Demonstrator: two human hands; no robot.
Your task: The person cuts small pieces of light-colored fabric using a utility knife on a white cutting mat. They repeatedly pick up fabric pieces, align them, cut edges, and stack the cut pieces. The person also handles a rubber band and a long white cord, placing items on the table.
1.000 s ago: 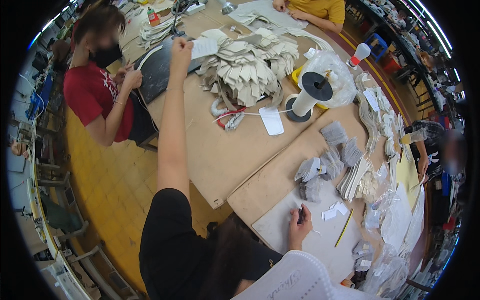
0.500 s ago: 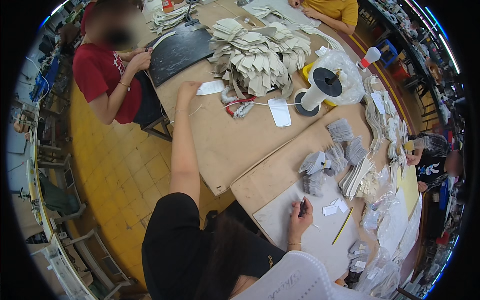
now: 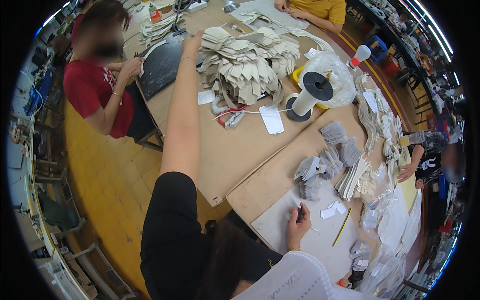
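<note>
My left hand (image 3: 191, 46) is stretched far forward to the left edge of a big pile of off-white cut strips (image 3: 250, 60). Its fingers reach out, and I see nothing held in them; the fingertips partly blend into the pile. Beside it lies a dark, smooth board (image 3: 162, 70). My right hand (image 3: 298, 227) rests on a pale sheet (image 3: 275, 215), fingers curled around a small, slim dark tool (image 3: 300, 214) whose exact kind is unclear. White paper slips (image 3: 332, 210) and a yellow pencil (image 3: 342, 227) lie to its right.
Grey bundled pieces (image 3: 320, 170) lie beyond my right hand. A spool of white cord (image 3: 307, 100) stands behind them, its cord running left to red-handled pliers (image 3: 231, 112). White cards (image 3: 271, 119) lie nearby. A person in red (image 3: 95, 95) works at the left.
My left hand has left the white card and moved forward to the pile's left edge. The card stays on the table. My right hand keeps its place and grip. The view has shifted slightly.
</note>
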